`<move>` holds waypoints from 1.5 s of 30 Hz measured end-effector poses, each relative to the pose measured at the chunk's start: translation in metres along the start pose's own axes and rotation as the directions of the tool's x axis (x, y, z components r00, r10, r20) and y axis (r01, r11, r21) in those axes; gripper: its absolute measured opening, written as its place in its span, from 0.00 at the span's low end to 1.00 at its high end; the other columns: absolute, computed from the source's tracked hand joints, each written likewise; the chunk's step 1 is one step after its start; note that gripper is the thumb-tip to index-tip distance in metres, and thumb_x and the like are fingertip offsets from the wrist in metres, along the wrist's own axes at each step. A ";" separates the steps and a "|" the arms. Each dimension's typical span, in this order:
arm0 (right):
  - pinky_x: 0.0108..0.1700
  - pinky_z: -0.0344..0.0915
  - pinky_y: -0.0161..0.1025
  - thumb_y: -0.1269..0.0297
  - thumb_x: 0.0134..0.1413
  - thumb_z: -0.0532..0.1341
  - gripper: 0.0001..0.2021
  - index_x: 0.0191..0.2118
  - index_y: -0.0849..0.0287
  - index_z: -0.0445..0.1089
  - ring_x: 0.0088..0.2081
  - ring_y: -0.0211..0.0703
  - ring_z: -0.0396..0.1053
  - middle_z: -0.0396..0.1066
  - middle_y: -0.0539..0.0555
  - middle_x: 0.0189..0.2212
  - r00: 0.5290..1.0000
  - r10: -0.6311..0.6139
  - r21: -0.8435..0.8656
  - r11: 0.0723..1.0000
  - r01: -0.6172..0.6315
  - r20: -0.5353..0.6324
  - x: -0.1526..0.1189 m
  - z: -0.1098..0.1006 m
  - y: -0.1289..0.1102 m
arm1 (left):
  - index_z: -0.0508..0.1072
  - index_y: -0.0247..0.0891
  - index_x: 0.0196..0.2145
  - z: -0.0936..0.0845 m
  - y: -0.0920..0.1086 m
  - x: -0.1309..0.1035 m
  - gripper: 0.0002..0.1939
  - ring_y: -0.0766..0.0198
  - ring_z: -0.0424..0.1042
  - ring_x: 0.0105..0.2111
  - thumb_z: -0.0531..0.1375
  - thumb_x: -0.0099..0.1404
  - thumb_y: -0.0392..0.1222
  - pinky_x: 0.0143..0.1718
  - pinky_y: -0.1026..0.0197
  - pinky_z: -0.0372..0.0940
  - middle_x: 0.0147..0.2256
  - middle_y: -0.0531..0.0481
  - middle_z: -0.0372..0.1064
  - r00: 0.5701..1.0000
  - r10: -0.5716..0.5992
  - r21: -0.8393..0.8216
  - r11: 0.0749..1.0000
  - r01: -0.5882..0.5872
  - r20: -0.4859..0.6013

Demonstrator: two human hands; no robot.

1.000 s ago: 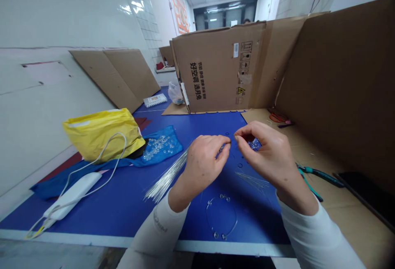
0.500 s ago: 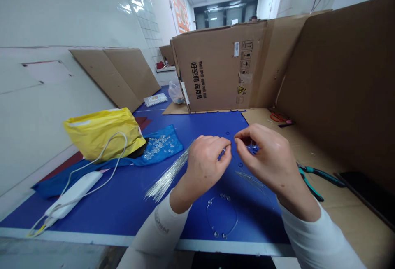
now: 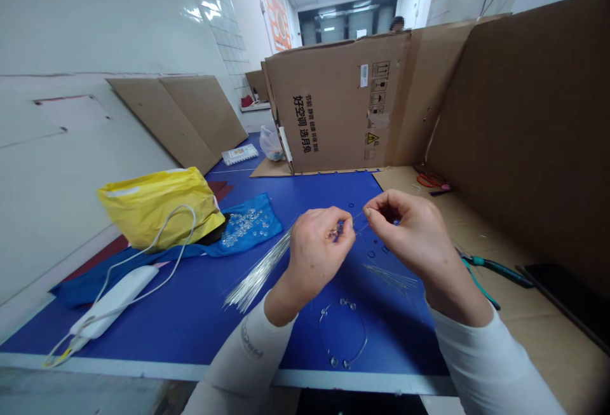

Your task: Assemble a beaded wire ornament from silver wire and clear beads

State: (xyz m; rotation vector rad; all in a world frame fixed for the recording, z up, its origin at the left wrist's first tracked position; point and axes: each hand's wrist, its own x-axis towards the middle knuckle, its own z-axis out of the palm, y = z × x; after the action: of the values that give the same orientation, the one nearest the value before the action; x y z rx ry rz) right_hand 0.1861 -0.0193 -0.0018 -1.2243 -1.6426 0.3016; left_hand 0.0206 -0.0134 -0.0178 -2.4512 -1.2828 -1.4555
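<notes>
My left hand point(image 3: 319, 240) is closed in a pinch over the blue table, a thin clear wire point(image 3: 359, 217) between its fingertips. Some small shiny bits show under its curled fingers, too small to name. Just to the right, my right hand point(image 3: 412, 224) pinches the same wire, which spans the short gap between the hands. Below them lies a wire loop with several clear beads point(image 3: 333, 361). A bundle of straight silvery wires point(image 3: 260, 272) lies beside my left hand; a few loose wires point(image 3: 388, 276) and small dark rings point(image 3: 370, 254) lie under my right.
Clear beads point(image 3: 245, 227) lie on blue cloth near a yellow bag point(image 3: 159, 205). At left is a white corded device point(image 3: 114, 297). Green-handled pliers point(image 3: 500, 267), a dark phone-like slab point(image 3: 569, 300) and red-handled scissors point(image 3: 430, 180) lie at right. Tall cardboard point(image 3: 333, 110) stands behind.
My fingertips have moved slightly, and the wire between them now shows. My right hand has shifted a little up and left, uncovering more rings and loose wires.
</notes>
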 end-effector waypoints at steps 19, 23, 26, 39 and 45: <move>0.37 0.64 0.39 0.72 0.62 0.60 0.05 0.36 0.57 0.72 0.34 0.41 0.70 0.74 0.53 0.31 0.919 -0.395 -0.063 0.917 0.395 0.011 0.002 -0.010 0.006 | 0.70 0.37 0.32 -0.019 -0.016 0.010 0.12 0.67 0.61 0.30 0.58 0.70 0.47 0.33 0.62 0.58 0.29 0.54 0.65 0.871 -0.196 -0.503 0.750 0.429 0.450; 0.37 0.64 0.39 0.73 0.62 0.60 0.05 0.36 0.57 0.71 0.34 0.41 0.69 0.73 0.52 0.32 0.920 -0.384 -0.001 0.923 0.386 0.075 0.004 -0.009 0.009 | 0.70 0.38 0.32 -0.019 -0.019 0.010 0.14 0.65 0.64 0.31 0.57 0.72 0.49 0.36 0.60 0.59 0.30 0.53 0.67 0.883 -0.162 -0.453 0.809 0.374 0.441; 0.37 0.63 0.39 0.74 0.61 0.60 0.05 0.36 0.57 0.71 0.34 0.40 0.69 0.73 0.52 0.32 0.917 -0.384 0.023 0.923 0.384 0.106 0.005 -0.008 0.011 | 0.70 0.38 0.32 -0.020 -0.020 0.010 0.16 0.65 0.65 0.32 0.54 0.74 0.50 0.36 0.59 0.59 0.30 0.53 0.68 0.874 -0.117 -0.367 0.875 0.315 0.472; 0.37 0.63 0.39 0.72 0.64 0.59 0.07 0.34 0.56 0.71 0.34 0.41 0.68 0.72 0.52 0.31 0.892 -0.402 0.090 0.916 0.391 0.208 0.008 -0.011 0.012 | 0.64 0.41 0.38 -0.016 -0.023 0.008 0.16 0.65 0.66 0.28 0.54 0.73 0.57 0.32 0.61 0.60 0.27 0.54 0.68 0.808 -0.132 -0.426 0.795 0.432 0.574; 0.37 0.62 0.39 0.73 0.63 0.58 0.08 0.33 0.56 0.70 0.34 0.41 0.68 0.72 0.51 0.31 0.884 -0.411 0.131 0.911 0.391 0.221 0.010 -0.012 0.015 | 0.64 0.40 0.37 -0.016 -0.022 0.009 0.17 0.66 0.65 0.28 0.54 0.73 0.57 0.31 0.62 0.59 0.27 0.54 0.67 0.777 -0.129 -0.468 0.733 0.493 0.617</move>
State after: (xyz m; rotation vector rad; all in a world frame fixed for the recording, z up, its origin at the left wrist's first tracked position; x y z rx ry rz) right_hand 0.2043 -0.0085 -0.0010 -0.7778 -2.0307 0.2631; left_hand -0.0032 0.0008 -0.0100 -3.4306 -1.6046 -1.4591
